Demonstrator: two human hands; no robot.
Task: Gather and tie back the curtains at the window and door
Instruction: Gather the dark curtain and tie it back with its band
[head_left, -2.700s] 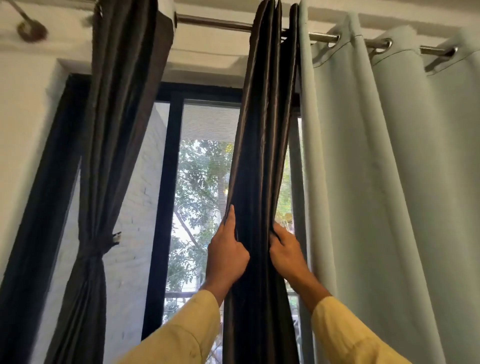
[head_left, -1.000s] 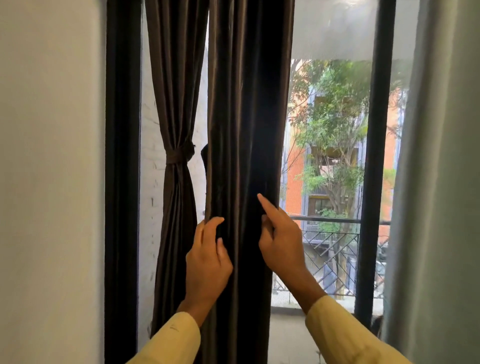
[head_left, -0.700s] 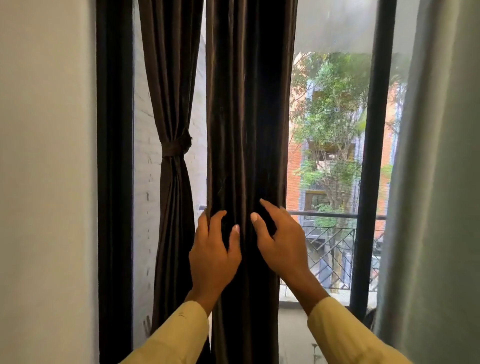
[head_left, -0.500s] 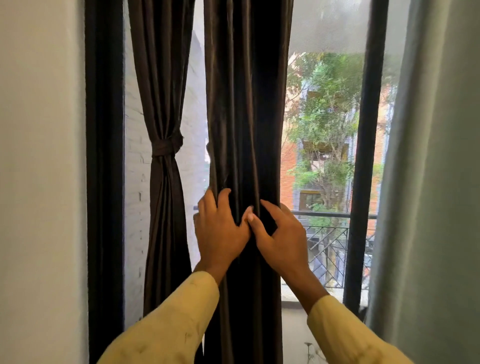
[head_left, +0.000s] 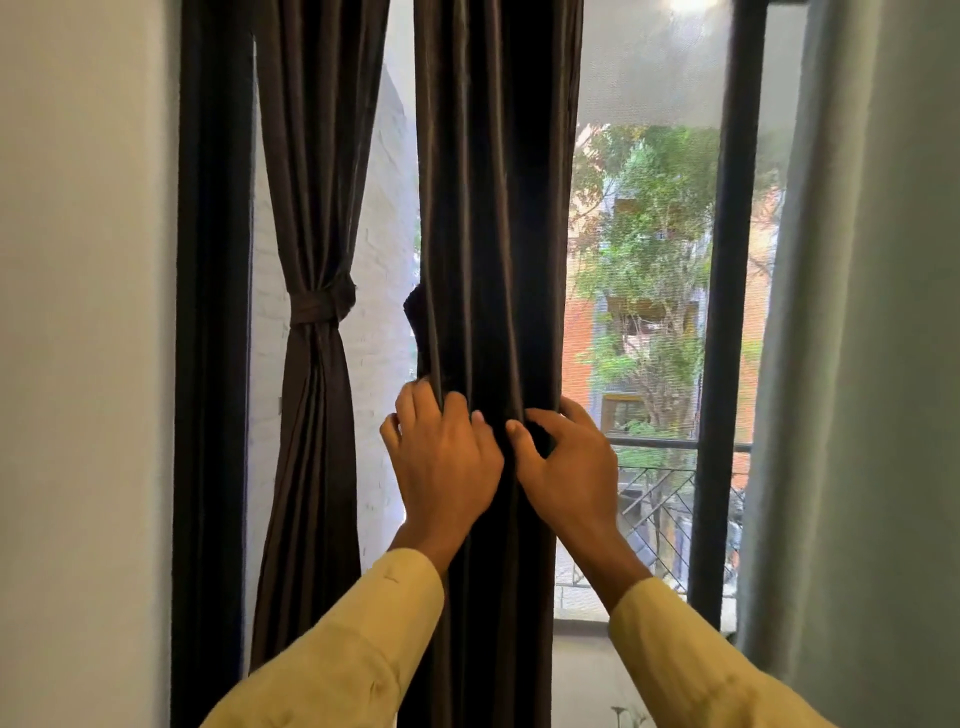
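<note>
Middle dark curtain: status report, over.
Both gripping: left hand and right hand hold the middle dark curtain, bunched, not yet tied. Already tied: left curtain. Nothing blocking the hands.

The left hand (head_left: 442, 467) and right hand (head_left: 569, 470) have spread apart, seemingly cupping the edges of the dark curtain (head_left: 493, 208).

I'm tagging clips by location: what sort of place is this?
Likely a room in a home, by a balcony: dark curtain at a black-framed window, tied curtain beside it, railing outside.
</note>
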